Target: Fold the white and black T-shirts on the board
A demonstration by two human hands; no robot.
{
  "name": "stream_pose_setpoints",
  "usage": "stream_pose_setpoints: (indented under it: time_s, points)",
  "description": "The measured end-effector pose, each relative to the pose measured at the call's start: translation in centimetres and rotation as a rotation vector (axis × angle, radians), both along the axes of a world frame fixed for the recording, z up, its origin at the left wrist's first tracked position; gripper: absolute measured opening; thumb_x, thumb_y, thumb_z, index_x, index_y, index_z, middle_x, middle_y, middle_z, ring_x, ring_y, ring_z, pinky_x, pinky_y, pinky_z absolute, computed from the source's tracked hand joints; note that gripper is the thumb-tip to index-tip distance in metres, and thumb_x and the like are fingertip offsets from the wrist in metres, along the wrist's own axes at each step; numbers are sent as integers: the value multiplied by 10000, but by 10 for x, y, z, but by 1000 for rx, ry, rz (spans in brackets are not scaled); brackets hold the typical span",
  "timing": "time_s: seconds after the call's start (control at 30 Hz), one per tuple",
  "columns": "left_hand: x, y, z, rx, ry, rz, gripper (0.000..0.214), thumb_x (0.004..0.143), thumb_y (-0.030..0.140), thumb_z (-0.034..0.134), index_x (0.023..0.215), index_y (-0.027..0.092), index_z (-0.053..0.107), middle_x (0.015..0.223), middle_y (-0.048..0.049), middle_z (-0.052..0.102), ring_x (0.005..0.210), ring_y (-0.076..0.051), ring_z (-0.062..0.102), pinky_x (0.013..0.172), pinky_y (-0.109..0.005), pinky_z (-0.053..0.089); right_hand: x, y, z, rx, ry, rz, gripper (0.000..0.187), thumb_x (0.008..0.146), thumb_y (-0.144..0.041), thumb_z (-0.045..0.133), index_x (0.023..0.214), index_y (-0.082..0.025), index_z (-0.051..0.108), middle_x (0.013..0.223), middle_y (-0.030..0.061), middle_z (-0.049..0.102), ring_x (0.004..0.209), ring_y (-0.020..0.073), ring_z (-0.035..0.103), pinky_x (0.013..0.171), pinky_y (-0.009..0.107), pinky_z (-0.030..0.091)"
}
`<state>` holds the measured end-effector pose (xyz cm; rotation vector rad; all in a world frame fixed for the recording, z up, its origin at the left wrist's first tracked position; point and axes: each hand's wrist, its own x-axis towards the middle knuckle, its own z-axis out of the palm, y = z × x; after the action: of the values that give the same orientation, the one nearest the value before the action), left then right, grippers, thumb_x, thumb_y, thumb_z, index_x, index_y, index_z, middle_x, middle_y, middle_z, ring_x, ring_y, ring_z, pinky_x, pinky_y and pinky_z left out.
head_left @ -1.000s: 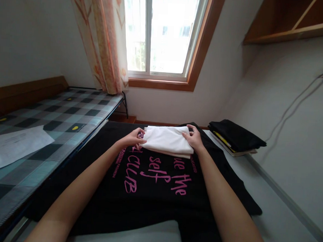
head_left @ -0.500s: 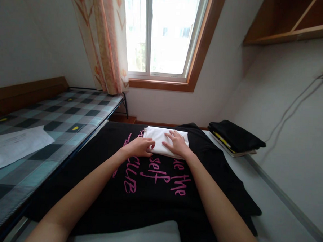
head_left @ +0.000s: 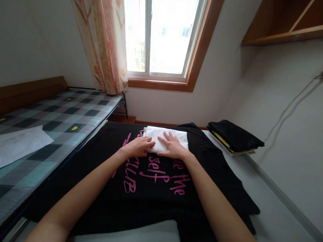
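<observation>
A folded white cloth (head_left: 153,130) lies on a black T-shirt (head_left: 157,204) with pink lettering, spread out flat. At the cloth's near left corner is my left hand (head_left: 140,147), its fingers curled in and closed on the edge; the fingertips are partly hidden. My right hand (head_left: 173,146) rests flat on the cloth's right half with its fingers spread. Much of the cloth's near edge is covered by my hands.
On the left stands a bed with a checked mattress (head_left: 88,111) and white papers (head_left: 19,146). A black folded item (head_left: 235,134) tops a small stack at the right wall. A window (head_left: 168,38) and curtain (head_left: 103,42) are behind.
My right hand has slid a little to the left across the white cloth, fingers still spread. The left hand keeps its place at the corner.
</observation>
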<state>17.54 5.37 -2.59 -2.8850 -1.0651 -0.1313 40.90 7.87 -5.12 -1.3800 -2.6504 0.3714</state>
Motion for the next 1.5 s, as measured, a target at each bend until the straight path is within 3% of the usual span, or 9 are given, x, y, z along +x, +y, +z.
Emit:
stream_pose_setpoints:
  time_s: [0.13,0.3,0.47,0.67,0.83,1.0,1.23,1.37,1.5]
  points:
    - [-1,2,-2,29,-11,3,314,700,109,619,998,199,572,977,-63,569,926,-229,577,812,-315,438,-4,-3,1,24,-50,27,960,715,-548,696,1522,-285,247,1613,118,48,1448,406,-44,1136,597,34]
    - [-4,6,-1,-10,-21,103,268,765,75,557,998,203,588,972,-58,585,866,-200,610,764,-284,459,-8,-5,3,51,-44,56,860,774,-456,643,1521,-270,259,1610,115,77,1452,394,-20,1138,599,55]
    - [-2,5,-1,-19,-13,151,234,804,62,535,973,198,620,963,-65,596,849,-194,630,752,-276,472,-10,-7,0,62,-60,58,820,811,-497,592,1524,-291,244,1612,95,71,1454,387,-25,1136,606,48]
    - [2,3,-6,13,11,155,206,878,96,482,979,190,635,922,-74,605,788,-181,639,711,-267,478,-12,-12,0,87,-56,48,869,812,-726,456,1518,-252,278,1603,125,109,1453,394,-12,1137,609,64]
    - [-2,7,-11,33,-49,166,211,840,74,522,976,198,626,967,-66,594,816,-177,635,742,-272,482,-15,-11,1,146,-32,55,788,850,-679,448,1504,-260,316,1604,115,123,1456,388,20,1137,609,96]
    - [-9,10,-10,-45,-74,146,329,748,38,546,1010,221,623,985,-49,601,856,-188,631,758,-271,470,-14,-8,-3,90,-57,71,712,874,-646,438,1496,-323,319,1605,75,142,1456,386,33,1129,621,111]
    - [-5,6,-3,10,-173,47,200,768,285,644,941,186,654,1002,-71,609,940,-230,598,875,-337,450,-15,-13,-2,153,-59,76,794,845,-611,517,1502,-210,320,1583,149,199,1455,378,86,1139,592,121]
    - [-3,7,-6,34,-162,-32,234,768,267,662,994,207,651,974,-57,610,930,-220,590,872,-335,438,-13,-15,10,179,-44,85,744,824,-469,606,1474,-204,362,1530,155,326,1421,364,222,1126,562,184]
    - [-6,9,-7,-11,-178,-35,187,798,226,636,984,215,648,948,-42,614,895,-193,592,829,-299,435,-10,-19,30,189,-28,80,470,773,-273,652,1233,-204,587,1269,133,566,1187,293,493,1016,429,356]
